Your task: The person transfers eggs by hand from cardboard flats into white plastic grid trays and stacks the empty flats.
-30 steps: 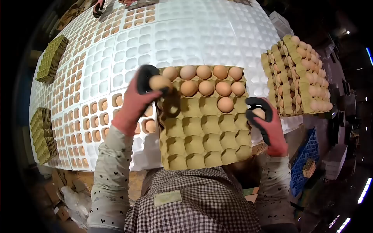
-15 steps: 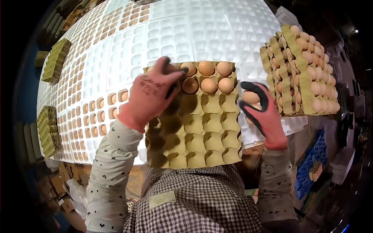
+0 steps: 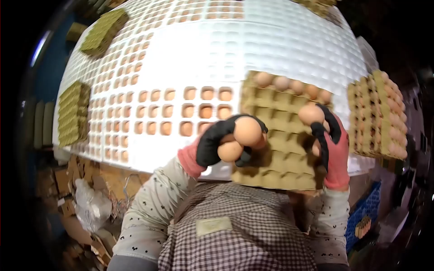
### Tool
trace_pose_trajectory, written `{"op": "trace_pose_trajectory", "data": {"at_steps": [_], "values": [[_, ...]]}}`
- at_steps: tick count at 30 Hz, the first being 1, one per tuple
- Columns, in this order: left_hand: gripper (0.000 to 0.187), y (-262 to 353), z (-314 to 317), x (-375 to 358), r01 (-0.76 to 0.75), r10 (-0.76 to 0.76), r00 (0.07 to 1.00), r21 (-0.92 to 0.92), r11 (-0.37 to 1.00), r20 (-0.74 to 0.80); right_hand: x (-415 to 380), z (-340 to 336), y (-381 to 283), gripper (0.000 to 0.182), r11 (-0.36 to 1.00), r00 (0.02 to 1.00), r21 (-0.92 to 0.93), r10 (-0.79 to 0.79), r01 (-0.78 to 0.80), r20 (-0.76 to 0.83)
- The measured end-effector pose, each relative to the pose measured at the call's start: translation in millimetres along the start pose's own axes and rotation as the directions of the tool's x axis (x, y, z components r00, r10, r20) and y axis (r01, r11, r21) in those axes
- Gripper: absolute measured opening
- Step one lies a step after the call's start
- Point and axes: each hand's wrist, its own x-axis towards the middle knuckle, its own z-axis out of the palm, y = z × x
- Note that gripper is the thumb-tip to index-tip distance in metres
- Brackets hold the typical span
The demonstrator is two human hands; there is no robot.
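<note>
My left hand [image 3: 211,143], in a pink glove with black fingers, is closed around brown eggs [image 3: 247,131] beside the left side of an egg tray. That tray [image 3: 276,174] is of yellowish moulded pulp, with a row of eggs [image 3: 296,86] along its far edge and bare cups nearer me. Over the tray's right side, my right hand [image 3: 335,147] grips more eggs [image 3: 311,114], one at the fingertips and others partly hidden behind the fingers. How many eggs each hand has is hard to make out.
White plastic trays [image 3: 185,49] cover the table, many pockets at the left filled with eggs [image 3: 207,110]. Stacked pulp trays full of eggs [image 3: 393,117] stand at the right. Two pulp tray stacks [image 3: 74,113] sit at the left. A blue crate [image 3: 368,207] lies below right.
The view has turned left, so the pulp tray appears further right. Its second row of eggs is gone from the cups. My left hand has left the far rows and now holds eggs.
</note>
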Motion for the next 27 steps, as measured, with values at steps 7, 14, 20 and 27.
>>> {"op": "trace_pose_trajectory", "data": {"at_steps": [7,14,20,27], "values": [[0.050,-19,-98,-165,0.142,0.466,0.751,0.804,0.577,-0.468,-56,188,-44,0.057,0.783,0.814,-0.433,-0.154,0.446,0.560],[0.058,37,-103,-192,0.591,0.352,0.780,0.794,-0.144,-0.517,-62,251,-17,0.055,0.416,0.806,-0.730,-0.012,0.542,0.592],[0.048,6,-179,-211,0.499,0.741,0.639,0.845,-0.193,-0.209,-57,243,32,0.032,0.175,0.820,-0.810,-0.258,0.560,0.511],[0.056,40,-98,-121,0.152,0.645,0.762,0.956,-0.249,0.047,-15,128,-36,0.037,0.471,0.891,-0.812,-0.436,0.345,0.125]]}}
